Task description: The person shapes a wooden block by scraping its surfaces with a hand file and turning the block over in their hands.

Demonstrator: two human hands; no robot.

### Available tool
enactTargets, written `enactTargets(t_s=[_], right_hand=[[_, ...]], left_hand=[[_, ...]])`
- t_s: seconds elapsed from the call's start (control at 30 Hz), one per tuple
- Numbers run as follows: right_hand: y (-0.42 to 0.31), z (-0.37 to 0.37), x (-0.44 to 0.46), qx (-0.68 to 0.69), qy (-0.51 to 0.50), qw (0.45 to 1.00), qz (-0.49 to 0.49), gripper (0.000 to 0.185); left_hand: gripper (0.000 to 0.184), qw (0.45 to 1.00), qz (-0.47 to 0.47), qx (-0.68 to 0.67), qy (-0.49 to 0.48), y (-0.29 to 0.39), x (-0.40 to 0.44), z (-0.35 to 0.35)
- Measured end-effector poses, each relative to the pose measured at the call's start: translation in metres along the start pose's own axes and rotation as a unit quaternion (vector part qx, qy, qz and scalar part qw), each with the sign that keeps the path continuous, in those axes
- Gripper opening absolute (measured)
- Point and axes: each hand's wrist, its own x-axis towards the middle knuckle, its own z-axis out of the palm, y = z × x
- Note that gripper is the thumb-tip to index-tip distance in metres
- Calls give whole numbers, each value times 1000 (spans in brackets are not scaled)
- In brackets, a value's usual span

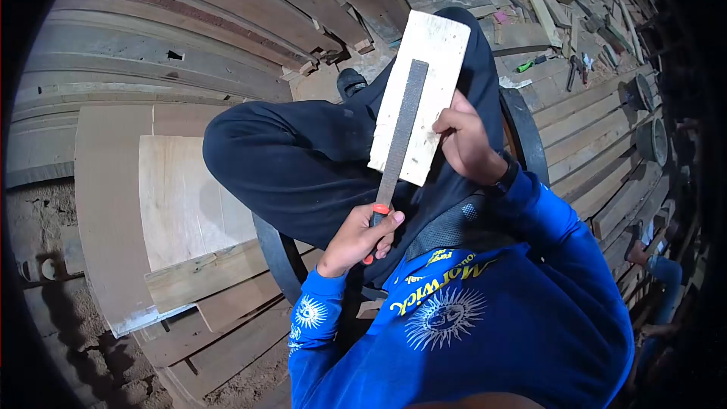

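My left hand [362,237] is closed round the red-and-black handle of a rasp [404,129]. The rasp's long flat dark blade lies along the face of a pale wooden block [443,53], pointing away from me. With my right hand [468,142] I grip the block's right edge, thumb on its face and the other fingers partly hidden. The block is tilted over my lap, between my dark-trousered legs [265,144].
A pale board [185,204] and stacked planks [204,269] lie to my left. Long timbers [189,7] stand behind. At the right are wood offcuts [545,19], a green-handled tool [525,66], pliers-like tools [577,73] and dark bowls [651,142]. Another person's arm or leg [666,280] shows far right.
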Motion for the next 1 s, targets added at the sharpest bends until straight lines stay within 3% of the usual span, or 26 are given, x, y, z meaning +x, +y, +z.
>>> enactTargets(t_s=[0.17, 0.43, 0.67, 0.8, 0.9, 1.0], right_hand=[[21, 10, -17, -33, -42, 996, 67, 65], [-10, 5, -1, -2, -19, 1000, -8, 60], [20, 12, -16, -36, -45, 997, 48, 65], [1, 0, -3, -20, -66, 997, 21, 63], [-12, 3, 0, -23, -27, 999, -3, 61], [-4, 11, -8, -9, -23, 1000, 18, 62]], left_hand=[[31, 1000, -10, -7, -9, 3, -1, 1], [30, 1000, -2, 3, -1, 5, 0, 1], [31, 1000, -12, -5, 6, 3, 0, 3], [30, 1000, 4, -7, 0, 0, 1, 0], [28, 1000, -4, 7, 2, 2, 0, 2], [30, 1000, -3, -6, -1, 2, 1, 3]])
